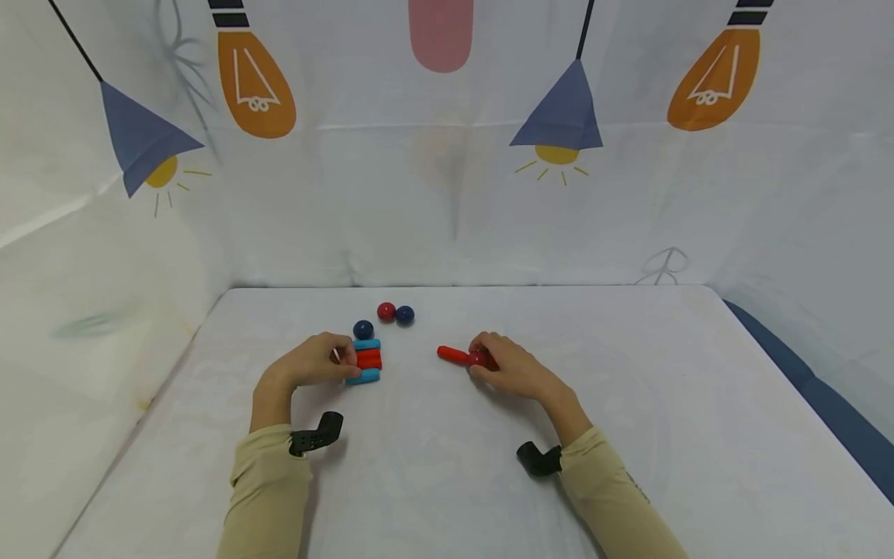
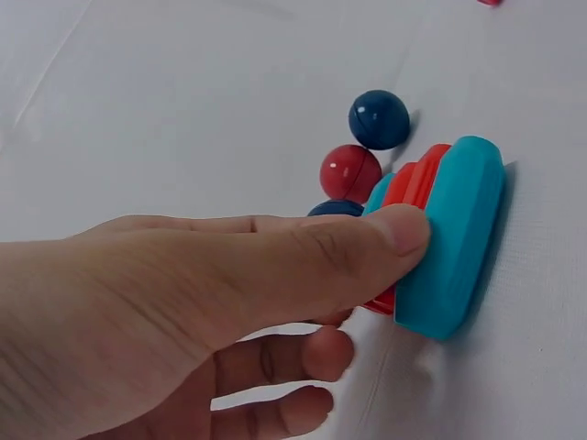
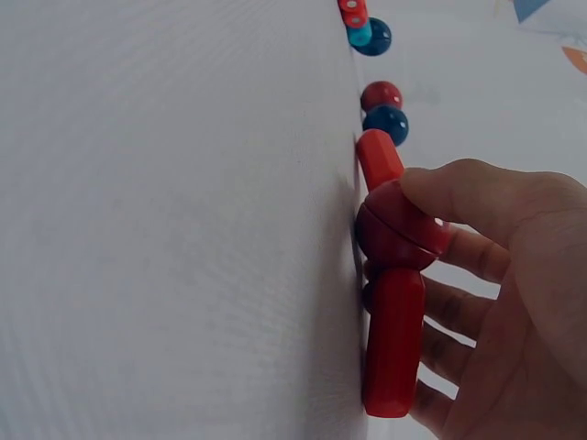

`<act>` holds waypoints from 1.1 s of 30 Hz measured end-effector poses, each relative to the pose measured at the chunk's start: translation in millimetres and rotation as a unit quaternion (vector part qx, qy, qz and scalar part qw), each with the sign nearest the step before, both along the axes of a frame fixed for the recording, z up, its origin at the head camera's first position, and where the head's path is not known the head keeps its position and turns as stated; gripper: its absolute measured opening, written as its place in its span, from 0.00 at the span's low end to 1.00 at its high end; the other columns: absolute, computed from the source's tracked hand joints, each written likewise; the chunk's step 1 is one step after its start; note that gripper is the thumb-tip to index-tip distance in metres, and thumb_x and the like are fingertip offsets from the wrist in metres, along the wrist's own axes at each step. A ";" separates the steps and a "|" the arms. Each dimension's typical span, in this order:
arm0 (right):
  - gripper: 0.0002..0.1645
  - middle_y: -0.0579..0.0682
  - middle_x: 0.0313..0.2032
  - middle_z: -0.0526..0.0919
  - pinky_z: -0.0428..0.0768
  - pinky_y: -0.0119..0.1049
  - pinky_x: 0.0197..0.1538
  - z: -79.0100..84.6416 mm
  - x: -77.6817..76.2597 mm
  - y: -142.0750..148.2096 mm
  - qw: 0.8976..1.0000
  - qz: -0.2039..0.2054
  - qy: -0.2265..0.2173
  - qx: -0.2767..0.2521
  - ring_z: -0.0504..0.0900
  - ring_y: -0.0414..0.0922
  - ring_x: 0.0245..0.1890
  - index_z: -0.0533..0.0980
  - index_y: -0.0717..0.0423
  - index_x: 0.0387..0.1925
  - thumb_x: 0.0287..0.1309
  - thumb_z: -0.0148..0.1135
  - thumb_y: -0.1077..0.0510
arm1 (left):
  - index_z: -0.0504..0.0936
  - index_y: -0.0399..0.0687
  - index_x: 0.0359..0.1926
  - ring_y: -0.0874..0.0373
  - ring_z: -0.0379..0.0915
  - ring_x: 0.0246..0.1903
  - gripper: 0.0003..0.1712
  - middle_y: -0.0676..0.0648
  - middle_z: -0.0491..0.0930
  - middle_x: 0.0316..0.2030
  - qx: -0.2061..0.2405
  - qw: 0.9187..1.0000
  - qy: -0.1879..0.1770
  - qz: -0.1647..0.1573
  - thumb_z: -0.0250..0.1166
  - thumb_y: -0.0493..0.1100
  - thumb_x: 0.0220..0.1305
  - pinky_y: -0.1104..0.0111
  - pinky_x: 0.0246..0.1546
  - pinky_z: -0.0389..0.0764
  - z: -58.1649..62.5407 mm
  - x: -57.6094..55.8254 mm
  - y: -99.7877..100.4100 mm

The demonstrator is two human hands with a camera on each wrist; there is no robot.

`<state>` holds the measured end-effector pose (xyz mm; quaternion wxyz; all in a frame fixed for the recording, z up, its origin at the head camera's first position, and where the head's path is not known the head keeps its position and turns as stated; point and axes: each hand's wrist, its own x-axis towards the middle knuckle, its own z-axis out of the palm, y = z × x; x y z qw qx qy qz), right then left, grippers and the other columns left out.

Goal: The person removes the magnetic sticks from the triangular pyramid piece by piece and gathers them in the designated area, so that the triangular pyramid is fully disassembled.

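My left hand (image 1: pixel 314 363) grips a side-by-side row of toy rods, its thumb on the near turquoise rod (image 2: pixel 454 243). Red rods (image 1: pixel 370 359) lie between that one and a far turquoise rod (image 1: pixel 368 344). Over to the right, my right hand (image 1: pixel 513 369) pinches a red ball (image 3: pixel 399 229) between thumb and fingers. One red rod (image 1: pixel 452 355) points left from this ball, and another red rod (image 3: pixel 394 344) meets its opposite side, beside the palm. A small dark shape behind the ball is mostly hidden, so I cannot tell what it is.
Beyond the rods sits a dark blue ball (image 1: pixel 363 330). Farther back, a red ball (image 1: pixel 386 312) and another dark blue ball (image 1: pixel 404 314) are side by side. Everything lies on a white table (image 1: pixel 447 473), with a printed white sheet (image 1: pixel 447 210) behind.
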<state>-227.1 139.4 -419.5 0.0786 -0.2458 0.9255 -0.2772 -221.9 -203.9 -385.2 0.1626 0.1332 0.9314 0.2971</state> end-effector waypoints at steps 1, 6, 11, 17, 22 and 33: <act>0.19 0.47 0.38 0.75 0.72 0.36 0.40 -0.4 -0.1 0.1 1.000 0.001 0.003 -0.001 0.71 0.43 0.38 0.70 0.53 0.50 0.59 0.60 0.54 | 0.76 0.47 0.28 0.57 0.66 0.28 0.10 0.50 0.73 0.27 0.001 1.000 0.004 0.002 0.68 0.46 0.56 0.68 0.28 0.67 -0.1 -0.1 -0.4; 0.20 0.47 0.38 0.75 0.72 0.36 0.41 -0.1 0.2 0.0 1.000 -0.001 0.000 -0.001 0.71 0.43 0.38 0.70 0.54 0.51 0.59 0.60 0.53 | 0.75 0.47 0.28 0.58 0.66 0.28 0.11 0.50 0.71 0.26 0.002 1.000 0.012 0.005 0.68 0.46 0.57 0.68 0.28 0.66 -2.5 -1.5 -3.3; 0.20 0.46 0.39 0.75 0.72 0.37 0.43 2.1 0.9 -0.7 1.000 -0.011 -0.016 0.007 0.71 0.43 0.40 0.70 0.52 0.52 0.60 0.60 0.52 | 0.74 0.47 0.29 0.57 0.65 0.26 0.10 0.50 0.70 0.25 0.004 1.000 0.026 0.008 0.67 0.45 0.58 0.68 0.27 0.65 -6.2 -4.9 -3.9; 0.20 0.46 0.41 0.75 0.73 0.38 0.44 2.6 0.3 1.4 1.000 -0.007 -0.021 0.010 0.71 0.43 0.41 0.70 0.50 0.52 0.60 0.59 0.50 | 0.76 0.48 0.36 0.57 0.68 0.30 0.06 0.51 0.73 0.28 0.037 0.995 0.085 -0.027 0.64 0.44 0.61 0.68 0.31 0.69 -5.7 -8.5 22.2; 0.19 0.44 0.41 0.75 0.73 0.37 0.46 3.6 -1.9 7.0 0.999 0.018 -0.037 -0.010 0.72 0.42 0.42 0.71 0.47 0.51 0.60 0.60 0.49 | 0.78 0.47 0.48 0.54 0.72 0.44 0.14 0.48 0.77 0.42 0.037 0.986 0.141 -0.078 0.64 0.44 0.62 0.63 0.45 0.76 -11.4 -9.8 70.5; 0.17 0.44 0.38 0.78 0.75 0.36 0.43 6.2 -2.1 13.7 0.993 0.063 -0.085 -0.051 0.75 0.41 0.39 0.72 0.46 0.45 0.57 0.65 0.48 | 0.79 0.56 0.48 0.59 0.70 0.43 0.15 0.53 0.77 0.44 -0.047 0.977 0.178 -0.107 0.66 0.45 0.60 0.65 0.44 0.76 -40.8 -6.0 135.1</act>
